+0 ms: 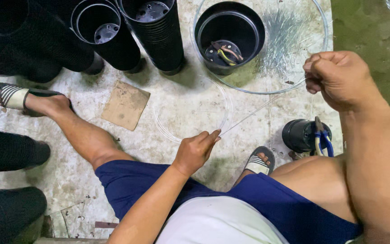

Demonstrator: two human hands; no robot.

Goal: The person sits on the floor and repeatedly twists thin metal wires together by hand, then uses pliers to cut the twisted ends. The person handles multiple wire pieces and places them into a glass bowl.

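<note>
Fingers [211,135] of both hands pinched on wire [249,116]

The wire [249,116] pinched between the left hand [196,151] and the right hand [337,79] looks like thin, clear, glossy plastic line, as does the coiled hoop [326,31] at the upper right of the frame. The nursery pots [154,31] stacked along the top are black plastic, ribbed outside with a dull sheen, and the small pot [299,134] at the lower right looks smoother. The floor [181,104] is rough, stained, matt concrete, the square [125,105] left of centre is scuffed brown cardboard, and the shorts [127,180] are matt blue cloth.
</note>
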